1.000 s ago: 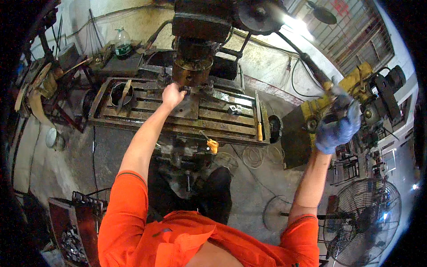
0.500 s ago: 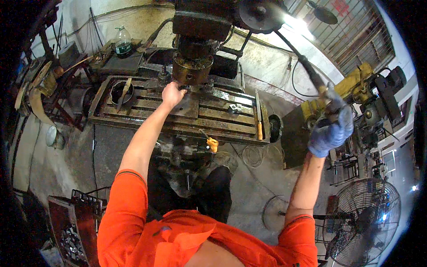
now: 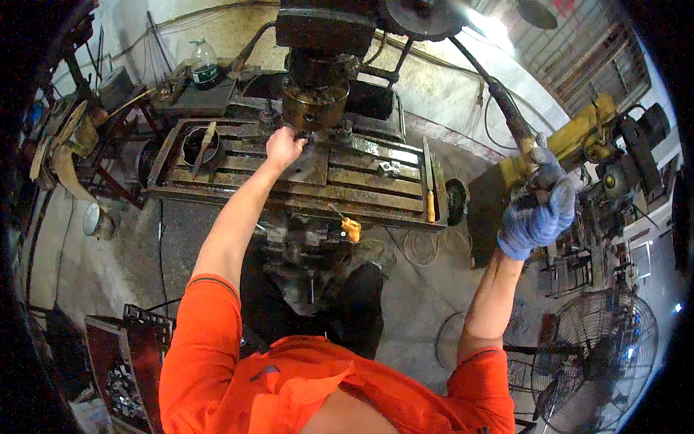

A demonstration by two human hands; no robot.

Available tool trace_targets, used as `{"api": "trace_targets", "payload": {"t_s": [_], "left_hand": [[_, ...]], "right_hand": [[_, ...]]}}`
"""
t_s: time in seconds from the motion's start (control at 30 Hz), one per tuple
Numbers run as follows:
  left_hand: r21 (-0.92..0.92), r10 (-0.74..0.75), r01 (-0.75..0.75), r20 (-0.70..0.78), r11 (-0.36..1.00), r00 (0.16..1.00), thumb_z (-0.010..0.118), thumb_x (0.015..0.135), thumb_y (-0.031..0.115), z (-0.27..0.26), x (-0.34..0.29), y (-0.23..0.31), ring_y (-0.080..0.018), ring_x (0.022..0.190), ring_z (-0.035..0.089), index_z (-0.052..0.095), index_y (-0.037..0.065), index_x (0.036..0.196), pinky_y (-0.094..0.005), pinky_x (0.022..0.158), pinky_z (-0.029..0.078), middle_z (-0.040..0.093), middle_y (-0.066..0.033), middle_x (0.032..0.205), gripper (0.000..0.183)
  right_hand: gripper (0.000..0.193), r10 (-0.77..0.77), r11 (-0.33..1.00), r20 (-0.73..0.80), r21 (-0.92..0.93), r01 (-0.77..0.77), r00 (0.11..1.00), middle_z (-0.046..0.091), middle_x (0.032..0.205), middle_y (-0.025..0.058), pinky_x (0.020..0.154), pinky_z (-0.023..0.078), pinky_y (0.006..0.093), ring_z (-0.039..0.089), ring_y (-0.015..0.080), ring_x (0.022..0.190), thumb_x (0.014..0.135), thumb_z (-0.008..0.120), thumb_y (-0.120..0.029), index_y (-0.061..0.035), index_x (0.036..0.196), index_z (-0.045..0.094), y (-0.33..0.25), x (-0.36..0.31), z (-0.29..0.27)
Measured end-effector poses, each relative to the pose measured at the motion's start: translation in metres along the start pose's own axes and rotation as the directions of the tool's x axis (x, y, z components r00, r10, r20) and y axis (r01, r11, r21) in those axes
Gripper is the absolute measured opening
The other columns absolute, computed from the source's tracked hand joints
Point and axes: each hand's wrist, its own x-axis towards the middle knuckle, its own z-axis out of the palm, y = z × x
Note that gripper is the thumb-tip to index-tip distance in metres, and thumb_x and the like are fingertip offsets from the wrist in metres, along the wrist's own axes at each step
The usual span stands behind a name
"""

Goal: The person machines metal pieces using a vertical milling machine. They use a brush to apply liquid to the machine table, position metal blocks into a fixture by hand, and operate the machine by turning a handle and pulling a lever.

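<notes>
From the worker's chest, at two o'clock, the blue-gloved right hand keeps a wrapped grip on a long dark metal lever. At twelve, the bare left hand curls below a dark cylindrical steel spindle; I can't tell what it grasps. Grey floor shows between the slotted metal table's near edge and right forearm.

Machine table: pot left, file right

Pot stood on the table's left end, brush slanting across it. Metal block lay right of centre; file ran front to back near the right end. Machine head hung above the middle, left hand at its lower end. Right hand was past the table's right end, at the bottom of the lever. Bottle stood on a bench behind the left end. Fan stood right of the right sleeve.
</notes>
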Motion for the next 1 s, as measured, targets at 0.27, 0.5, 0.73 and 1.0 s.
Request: {"api": "trace_targets", "payload": {"t_s": [0.27, 0.5, 0.73, 1.0], "left_hand": [[0.136, 0.000, -0.001, 0.009, 0.991, 1.000, 0.069, 0.069, 0.033, -0.014, -0.005, 0.011, -0.0350, 0.072, 0.060, 0.061, 0.000, 0.069, -0.0422, 0.063, 0.048, 0.061, -0.0190, 0.070, 0.034], [0.147, -0.014, 0.010, 0.027, 0.989, 1.000, 0.067, 0.071, 0.031, -0.022, -0.010, 0.022, -0.0320, 0.079, 0.061, 0.065, 0.007, 0.085, -0.0411, 0.069, 0.048, 0.063, -0.0167, 0.081, 0.028], [0.069, 0.118, -0.115, -0.030, 0.991, 0.993, 0.065, 0.074, 0.025, -0.025, -0.004, 0.005, -0.0304, 0.073, 0.062, 0.063, 0.006, 0.092, -0.0407, 0.068, 0.048, 0.063, -0.0139, 0.075, 0.026], [-0.395, -0.018, 0.135, 0.286, 0.909, 0.958, 0.060, 0.080, 0.014, -0.053, -0.015, 0.003, -0.0137, 0.041, 0.053, 0.042, 0.000, 0.125, -0.0284, 0.040, 0.042, 0.058, -0.0088, 0.058, 0.050]], "right_hand": [[0.020, -0.112, 0.991, 0.122, -0.055, 0.119, 0.986, 0.062, 0.085, 0.0155, 0.078, 0.047, 0.0388, 0.061, 0.0266, 0.079, 0.089, 0.043, -0.016, -0.0019, 0.097, 0.055, 0.009, 0.020, -0.014], [0.038, 0.148, 0.897, 0.058, 0.412, -0.158, 0.987, 0.062, 0.079, 0.0140, 0.080, 0.045, 0.0371, 0.059, 0.0203, 0.077, 0.083, 0.048, -0.030, 0.0058, 0.083, 0.061, -0.003, 0.005, 0.000], [0.029, 0.343, 0.864, -0.070, 0.416, -0.285, 0.937, 0.063, 0.082, 0.0112, 0.078, 0.042, 0.0305, 0.057, 0.0177, 0.077, 0.082, 0.050, -0.024, 0.0024, 0.084, 0.061, 0.014, -0.010, -0.004], [0.030, 0.287, 0.874, -0.008, 0.412, -0.258, 0.958, 0.061, 0.073, 0.0102, 0.068, 0.040, 0.0293, 0.054, 0.0158, 0.067, 0.082, 0.049, -0.024, 0.0026, 0.080, 0.062, -0.010, 0.000, 0.001]]}}
